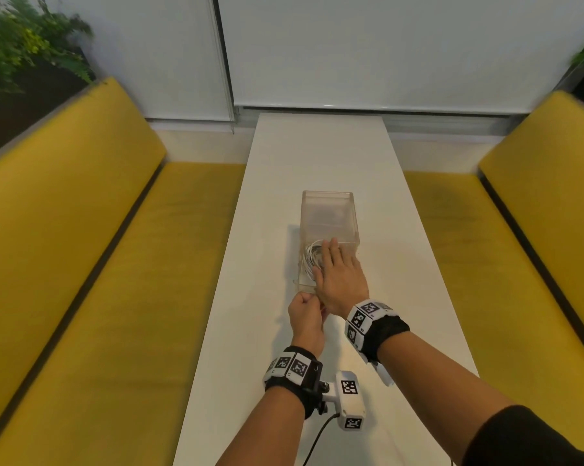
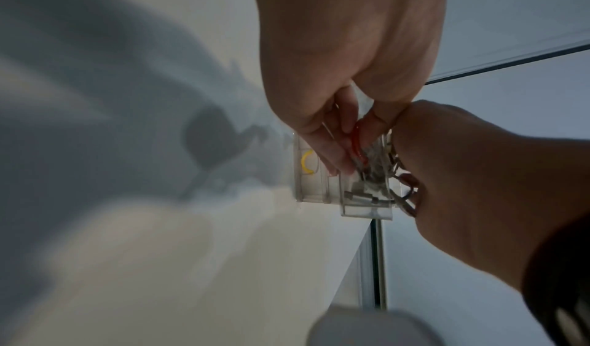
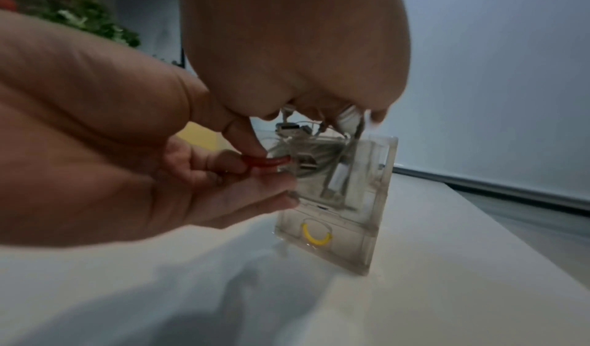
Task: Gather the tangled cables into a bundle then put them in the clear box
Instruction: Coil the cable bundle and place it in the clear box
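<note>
A clear box (image 1: 329, 210) stands mid-table with its upper drawer (image 1: 303, 280) pulled out toward me. White tangled cables (image 1: 312, 257) lie bundled in that drawer. My right hand (image 1: 336, 267) lies flat on them, fingers straight, pressing down. My left hand (image 1: 308, 306) is at the drawer's front and pinches its red handle (image 3: 266, 161) between thumb and fingers. In the left wrist view the red handle (image 2: 356, 144) shows between the fingers, with the cables (image 2: 373, 172) behind the drawer front. The lower drawer's yellow handle (image 3: 314, 235) is untouched.
The long white table (image 1: 317, 156) runs away from me between two yellow benches (image 1: 82, 230). Plants (image 1: 22, 45) sit at the far left, and white blinds close off the far end.
</note>
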A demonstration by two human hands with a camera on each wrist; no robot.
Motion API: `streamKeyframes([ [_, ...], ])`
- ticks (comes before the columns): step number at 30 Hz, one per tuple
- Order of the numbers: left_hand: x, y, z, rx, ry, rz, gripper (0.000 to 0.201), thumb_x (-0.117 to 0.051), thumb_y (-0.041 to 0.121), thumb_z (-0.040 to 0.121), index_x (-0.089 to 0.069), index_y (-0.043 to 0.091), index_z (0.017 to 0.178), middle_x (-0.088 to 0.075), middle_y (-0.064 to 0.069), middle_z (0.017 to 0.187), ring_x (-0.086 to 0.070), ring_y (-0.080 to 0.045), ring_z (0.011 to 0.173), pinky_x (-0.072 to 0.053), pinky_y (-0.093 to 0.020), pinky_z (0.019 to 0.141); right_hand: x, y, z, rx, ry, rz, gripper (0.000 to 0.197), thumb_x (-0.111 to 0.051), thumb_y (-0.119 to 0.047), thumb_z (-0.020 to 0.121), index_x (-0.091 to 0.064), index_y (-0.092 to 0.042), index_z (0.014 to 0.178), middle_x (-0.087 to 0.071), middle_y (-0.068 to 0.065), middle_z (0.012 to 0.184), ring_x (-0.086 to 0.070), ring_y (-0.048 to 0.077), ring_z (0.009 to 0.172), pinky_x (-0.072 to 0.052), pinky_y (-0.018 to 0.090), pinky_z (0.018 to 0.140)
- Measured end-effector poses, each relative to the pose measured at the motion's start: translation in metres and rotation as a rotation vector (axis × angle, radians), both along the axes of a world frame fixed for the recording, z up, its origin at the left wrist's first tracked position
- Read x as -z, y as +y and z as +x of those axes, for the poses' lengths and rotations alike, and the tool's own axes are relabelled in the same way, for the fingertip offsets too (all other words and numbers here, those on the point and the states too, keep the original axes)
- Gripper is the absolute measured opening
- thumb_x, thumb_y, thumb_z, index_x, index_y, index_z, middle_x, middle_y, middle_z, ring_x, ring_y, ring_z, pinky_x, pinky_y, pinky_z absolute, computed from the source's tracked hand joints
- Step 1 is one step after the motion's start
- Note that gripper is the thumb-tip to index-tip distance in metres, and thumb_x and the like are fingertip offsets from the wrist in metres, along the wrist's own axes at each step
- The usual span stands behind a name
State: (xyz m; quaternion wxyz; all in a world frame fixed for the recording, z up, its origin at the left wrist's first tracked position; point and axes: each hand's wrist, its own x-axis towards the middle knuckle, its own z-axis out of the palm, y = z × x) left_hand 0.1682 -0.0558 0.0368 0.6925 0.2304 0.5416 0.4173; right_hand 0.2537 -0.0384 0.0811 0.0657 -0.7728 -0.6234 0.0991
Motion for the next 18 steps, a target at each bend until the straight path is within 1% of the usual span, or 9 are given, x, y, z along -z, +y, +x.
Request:
streamKeyframes([
  [3, 0.001, 0.003, 0.001, 0.005, -0.021, 0.002, 0.027, -0.053, -0.008, 0.090, -0.047, 0.009, 0.070, -0.053, -0.010, 0.070, -0.050, -0.019, 0.067, -0.049, -0.030, 0.061, 0.008, -0.001, 0.012, -0.154, 0.012, 0.005, 0.054, -0.024, -0.031, 0.104, -0.020, -0.009, 0.154, -0.018, 0.010, 0.163, -0.014, 0.032, 0.151, -0.025, 0.044, 0.120],
  [5, 0.002, 0.004, 0.002, 0.009, -0.046, 0.001, 0.025, -0.059, -0.006, 0.087, -0.048, 0.009, 0.071, -0.055, -0.013, 0.075, -0.053, -0.022, 0.073, -0.053, -0.033, 0.067, 0.010, -0.004, 0.020, -0.199, -0.016, -0.024, 0.058, -0.014, -0.034, 0.103, -0.019, -0.008, 0.154, -0.020, 0.011, 0.163, -0.010, 0.029, 0.152, -0.019, 0.041, 0.123],
  [7, 0.002, 0.005, 0.003, 0.005, -0.065, -0.006, 0.023, -0.061, -0.007, 0.085, -0.049, 0.008, 0.071, -0.056, -0.015, 0.079, -0.055, -0.024, 0.077, -0.056, -0.032, 0.071, 0.007, -0.006, 0.026, -0.253, -0.082, -0.068, 0.074, 0.008, -0.045, 0.096, -0.013, -0.006, 0.156, -0.014, 0.013, 0.165, -0.006, 0.027, 0.153, -0.008, 0.037, 0.125],
  [8, 0.003, 0.005, 0.003, 0.002, -0.074, -0.007, 0.024, -0.061, -0.006, 0.086, -0.049, 0.008, 0.071, -0.056, -0.015, 0.080, -0.055, -0.024, 0.078, -0.056, -0.032, 0.070, 0.004, -0.006, 0.029, -0.274, -0.109, -0.084, 0.083, 0.014, -0.051, 0.091, -0.011, -0.005, 0.156, -0.012, 0.013, 0.165, -0.006, 0.026, 0.153, -0.004, 0.035, 0.125],
  [9, 0.003, 0.006, 0.004, 0.000, -0.082, -0.005, 0.024, -0.062, -0.004, 0.087, -0.050, 0.009, 0.071, -0.056, -0.015, 0.080, -0.055, -0.025, 0.078, -0.055, -0.032, 0.070, 0.003, -0.006, 0.031, -0.282, -0.127, -0.089, 0.087, 0.013, -0.054, 0.089, -0.011, -0.005, 0.156, -0.012, 0.013, 0.165, -0.007, 0.025, 0.153, -0.002, 0.034, 0.125],
  [13, 0.001, 0.006, 0.003, -0.023, -0.134, 0.010, 0.028, -0.065, -0.006, 0.086, -0.049, 0.008, 0.067, -0.057, -0.013, 0.072, -0.058, -0.022, 0.073, -0.057, -0.031, 0.071, -0.003, -0.010, 0.038, -0.358, -0.160, -0.079, 0.078, 0.003, -0.049, 0.094, -0.011, -0.003, 0.155, -0.015, 0.014, 0.164, -0.012, 0.027, 0.153, -0.001, 0.032, 0.122],
  [16, -0.001, 0.008, 0.005, -0.047, -0.187, 0.014, 0.032, -0.062, -0.013, 0.083, -0.046, 0.010, 0.067, -0.057, -0.012, 0.068, -0.063, -0.022, 0.070, -0.059, -0.032, 0.075, -0.005, -0.013, 0.044, -0.375, -0.076, 0.022, 0.060, -0.024, -0.031, 0.103, -0.019, 0.002, 0.153, -0.013, 0.021, 0.163, -0.027, 0.034, 0.147, -0.016, 0.032, 0.120],
  [17, -0.002, 0.008, 0.006, -0.051, -0.192, 0.016, 0.032, -0.060, -0.014, 0.083, -0.046, 0.010, 0.067, -0.057, -0.013, 0.069, -0.065, -0.022, 0.070, -0.059, -0.032, 0.075, -0.003, -0.013, 0.044, -0.372, -0.049, 0.040, 0.058, -0.031, -0.024, 0.103, -0.017, 0.003, 0.153, -0.008, 0.021, 0.163, -0.027, 0.034, 0.147, -0.019, 0.033, 0.120],
  [18, -0.001, 0.008, 0.006, -0.051, -0.192, 0.018, 0.032, -0.060, -0.015, 0.083, -0.046, 0.010, 0.068, -0.058, -0.013, 0.070, -0.065, -0.023, 0.071, -0.059, -0.032, 0.075, -0.002, -0.012, 0.044, -0.378, -0.032, 0.036, 0.060, -0.033, -0.020, 0.102, -0.012, 0.003, 0.154, -0.003, 0.021, 0.164, -0.021, 0.033, 0.149, -0.017, 0.034, 0.121],
])
